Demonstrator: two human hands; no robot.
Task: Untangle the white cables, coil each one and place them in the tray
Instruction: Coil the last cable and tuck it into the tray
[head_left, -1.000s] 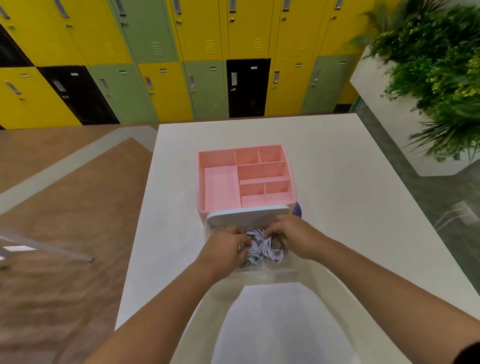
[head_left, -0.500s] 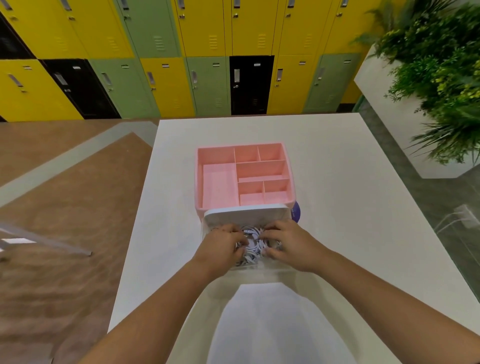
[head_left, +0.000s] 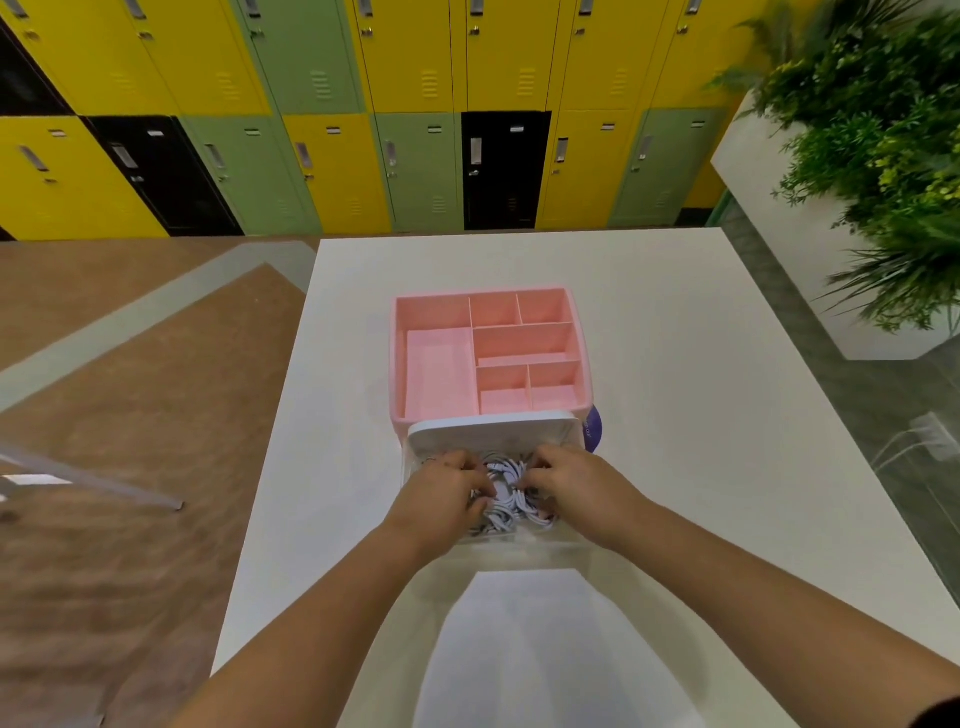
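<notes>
Below pink tray (head_left: 441, 364) — both hands (head_left: 447, 499) (head_left: 571, 488) clamped on white cables (head_left: 504, 493); tangle half hidden, ends indistinct.

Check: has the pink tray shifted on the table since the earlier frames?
No. The pink tray keeps its place on the white table.

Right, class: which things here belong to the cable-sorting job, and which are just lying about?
Job:
white cables
pink tray
clear box
left hand
right hand

Lying about:
purple thing
lockers
plants
</notes>
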